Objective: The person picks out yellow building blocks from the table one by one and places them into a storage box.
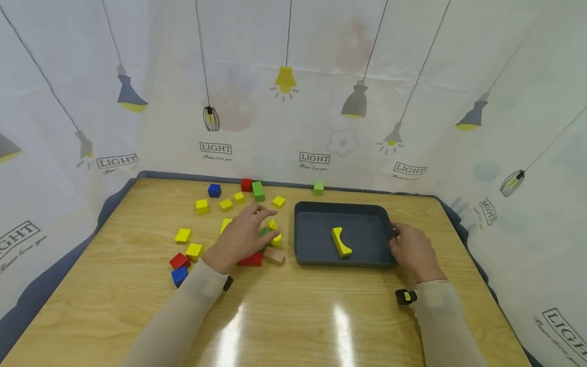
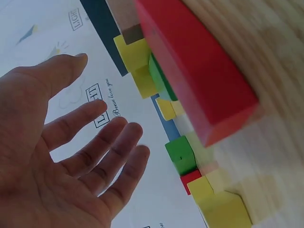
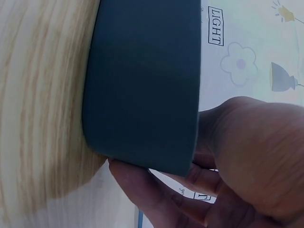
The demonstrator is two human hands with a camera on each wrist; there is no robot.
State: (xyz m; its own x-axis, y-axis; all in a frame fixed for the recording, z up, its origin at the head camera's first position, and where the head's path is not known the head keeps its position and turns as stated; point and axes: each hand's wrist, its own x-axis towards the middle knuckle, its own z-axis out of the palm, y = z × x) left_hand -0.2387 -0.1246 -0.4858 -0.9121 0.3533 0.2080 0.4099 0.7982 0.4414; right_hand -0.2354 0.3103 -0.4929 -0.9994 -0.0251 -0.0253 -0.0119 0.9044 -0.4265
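Note:
My left hand is held over a group of toy blocks, fingers spread and nothing between them. Below and around it lie a red block, a bare wooden block, a green block and yellow pieces. The left wrist view shows the long red block beyond the fingers, with a green block farther off. My right hand grips the right end of a dark grey tray, its thumb at the rim and fingers against the outer wall. Inside the tray rests a yellow arch-shaped block.
To the left are more yellow cubes, a red cube and a blue cube. Along the back stand another blue cube, a tall green block and a light green cube. A printed cloth hangs behind the table.

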